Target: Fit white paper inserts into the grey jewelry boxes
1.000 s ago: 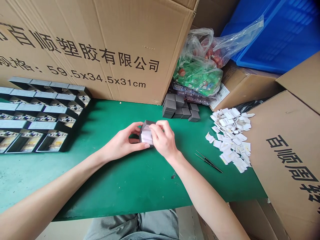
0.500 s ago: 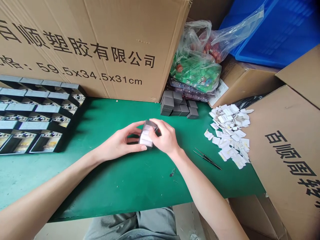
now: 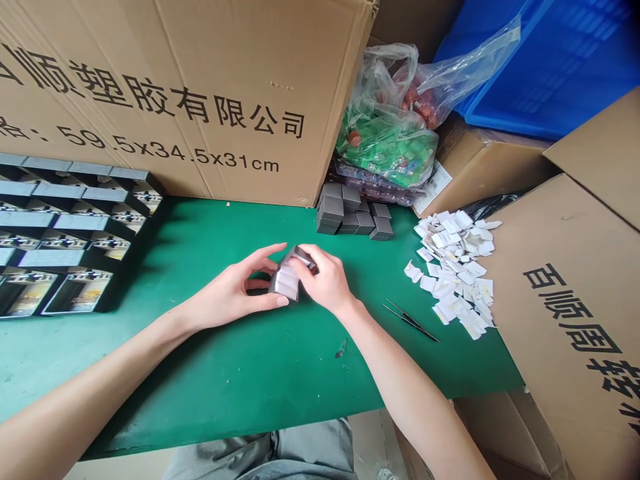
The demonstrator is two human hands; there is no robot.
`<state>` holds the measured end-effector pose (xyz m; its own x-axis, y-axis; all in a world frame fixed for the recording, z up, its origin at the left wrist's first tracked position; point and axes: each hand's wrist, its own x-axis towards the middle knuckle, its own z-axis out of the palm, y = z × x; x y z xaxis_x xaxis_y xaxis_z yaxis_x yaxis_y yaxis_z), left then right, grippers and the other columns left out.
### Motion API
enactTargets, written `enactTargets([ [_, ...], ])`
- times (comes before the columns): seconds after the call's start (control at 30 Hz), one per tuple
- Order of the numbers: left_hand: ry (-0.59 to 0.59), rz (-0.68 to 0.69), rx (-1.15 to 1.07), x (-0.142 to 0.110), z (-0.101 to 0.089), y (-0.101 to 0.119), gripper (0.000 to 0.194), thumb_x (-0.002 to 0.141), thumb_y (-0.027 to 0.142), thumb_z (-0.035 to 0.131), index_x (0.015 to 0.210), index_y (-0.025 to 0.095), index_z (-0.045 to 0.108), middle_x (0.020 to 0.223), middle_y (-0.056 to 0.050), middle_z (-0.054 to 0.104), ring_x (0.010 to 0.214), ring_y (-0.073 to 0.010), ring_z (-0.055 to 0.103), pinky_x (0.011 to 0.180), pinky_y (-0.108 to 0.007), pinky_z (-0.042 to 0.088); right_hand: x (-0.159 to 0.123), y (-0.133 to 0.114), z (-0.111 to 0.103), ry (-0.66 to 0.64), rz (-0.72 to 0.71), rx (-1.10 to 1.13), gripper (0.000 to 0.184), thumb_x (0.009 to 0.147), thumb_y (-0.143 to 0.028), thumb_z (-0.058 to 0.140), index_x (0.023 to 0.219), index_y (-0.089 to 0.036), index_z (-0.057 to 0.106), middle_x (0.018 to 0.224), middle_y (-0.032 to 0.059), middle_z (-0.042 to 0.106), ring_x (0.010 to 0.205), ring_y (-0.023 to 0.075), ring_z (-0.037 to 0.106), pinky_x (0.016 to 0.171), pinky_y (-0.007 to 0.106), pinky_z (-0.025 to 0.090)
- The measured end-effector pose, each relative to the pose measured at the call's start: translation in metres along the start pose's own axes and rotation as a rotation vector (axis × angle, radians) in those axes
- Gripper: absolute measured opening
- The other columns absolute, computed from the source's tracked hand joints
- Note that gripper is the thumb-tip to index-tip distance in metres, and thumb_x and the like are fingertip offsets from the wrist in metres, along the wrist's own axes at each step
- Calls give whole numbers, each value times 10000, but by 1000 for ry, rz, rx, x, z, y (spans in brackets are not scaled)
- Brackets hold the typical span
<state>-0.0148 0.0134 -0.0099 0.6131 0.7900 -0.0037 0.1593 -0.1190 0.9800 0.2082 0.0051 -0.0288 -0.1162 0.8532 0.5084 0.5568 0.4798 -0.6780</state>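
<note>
Bright even light, soft shadows, bowed edges

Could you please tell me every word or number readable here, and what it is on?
"顺塑胶有限公司" on the large carton
"59.5x34.5x31cm" on the same carton
"百顺周" on the right-hand carton
Cards in the black tray and the barcode label: too small to read.

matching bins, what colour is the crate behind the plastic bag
Bright blue: the plastic crate, top right of the head view.

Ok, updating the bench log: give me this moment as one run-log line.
left hand: holds grey rectangular block with white paper face | right hand: grips same block | nearby: dark metal tweezers
</note>
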Motion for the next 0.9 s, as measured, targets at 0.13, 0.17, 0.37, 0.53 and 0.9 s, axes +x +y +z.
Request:
enactTargets([
  [0.13,3,9,12,-1,1,4,851,831,455,862,1557,307,442,1169,-56,660,1082,-243,693,977,-401,626,0,-2,2,-7,87,46,246,1018,-459,584,1001,-233,679,885,28,752,695,169,662,645,266,500],
  [0.17,10,7,16,-1,1,4,851,823,459,868,1549,310,449,1172,-55,649,1087,-244,687,971,-396,627,0,-2,3,-16,106,54,250,1016,-467,580,996,-236,671,877,23,746,688,166,656,642,263,492],
  [0.37,98,-32,-24,0,3,3,813,805,493,876,1496,316,486,1208,-56,590,1131,-250,657,972,-381,623,0,-3,2,-76,198,76,302,1019,-545,543,1003,-254,621,834,-4,708,665,159,623,629,253,448],
  [0.53,176,-48,-101,3,5,12,770,815,508,862,1456,295,492,1185,-54,592,1143,-257,652,920,-346,639,0,-2,1,-43,228,65,333,993,-580,556,950,-251,584,760,-12,662,617,153,569,588,247,423],
  [0.9,242,-24,-57,5,3,7,690,770,606,866,1292,250,590,1153,-86,611,1083,-277,654,804,-328,638,3,-6,1,-49,260,91,304,957,-546,608,872,-261,547,748,-11,675,595,161,589,548,263,436],
])
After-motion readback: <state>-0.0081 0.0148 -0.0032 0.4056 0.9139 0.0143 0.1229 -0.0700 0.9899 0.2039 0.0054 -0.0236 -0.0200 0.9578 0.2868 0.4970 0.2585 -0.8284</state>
